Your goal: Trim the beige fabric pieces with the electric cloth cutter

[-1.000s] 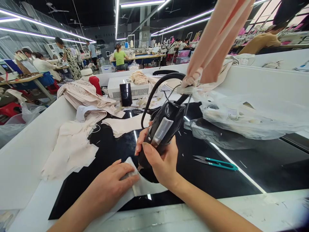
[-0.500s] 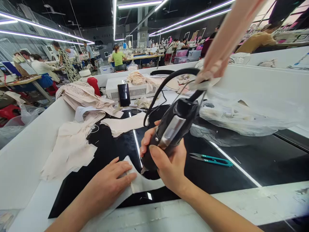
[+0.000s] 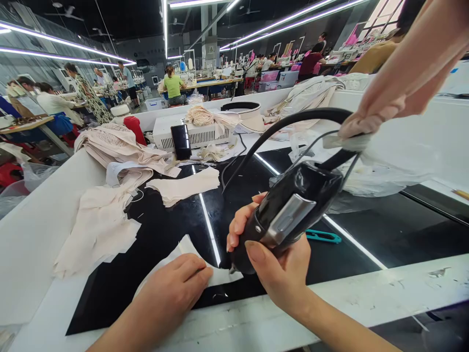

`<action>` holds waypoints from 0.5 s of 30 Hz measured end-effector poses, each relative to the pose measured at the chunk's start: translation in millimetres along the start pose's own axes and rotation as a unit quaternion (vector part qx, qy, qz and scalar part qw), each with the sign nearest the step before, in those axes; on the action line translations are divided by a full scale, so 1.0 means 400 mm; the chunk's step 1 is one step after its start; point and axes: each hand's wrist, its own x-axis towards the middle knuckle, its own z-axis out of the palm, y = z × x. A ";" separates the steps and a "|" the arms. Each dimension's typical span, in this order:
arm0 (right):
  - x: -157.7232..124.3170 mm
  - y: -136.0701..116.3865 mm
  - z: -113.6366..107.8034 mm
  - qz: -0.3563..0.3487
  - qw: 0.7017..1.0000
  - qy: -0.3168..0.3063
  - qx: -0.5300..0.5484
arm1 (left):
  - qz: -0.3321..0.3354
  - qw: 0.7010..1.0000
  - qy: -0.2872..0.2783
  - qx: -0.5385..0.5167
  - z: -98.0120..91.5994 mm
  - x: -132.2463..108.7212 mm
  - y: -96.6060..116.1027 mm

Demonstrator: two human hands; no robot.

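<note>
My right hand (image 3: 282,269) grips a black corded hand tool (image 3: 252,230) with a silver lever on its side. Its small metal tip points down at the right end of a white curved fabric piece (image 3: 185,247). My left hand (image 3: 176,283) has its fingers curled and pressed together on the near edge of that fabric, against the glossy black board (image 3: 110,293). A pale pink cloth strip (image 3: 399,83) from above is tied round the tool's cable. Partly hidden behind my right hand lie teal thread snips (image 3: 324,236).
Beige fabric pieces (image 3: 98,220) are heaped at left, and another beige piece (image 3: 186,185) lies mid-board. Behind stand a phone (image 3: 181,142) and a white vented box (image 3: 161,128). A clear plastic bag (image 3: 388,166) lies at right. Several people sit at benches in the background.
My right hand and the tool have moved right along the fabric. My left fingers have drawn together on its edge from lying spread. The view has shifted slightly.
</note>
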 end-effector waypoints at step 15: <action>0.019 0.018 0.033 0.001 0.999 -0.009 0.040 | -0.010 1.000 0.005 -0.008 0.009 -0.019 -0.003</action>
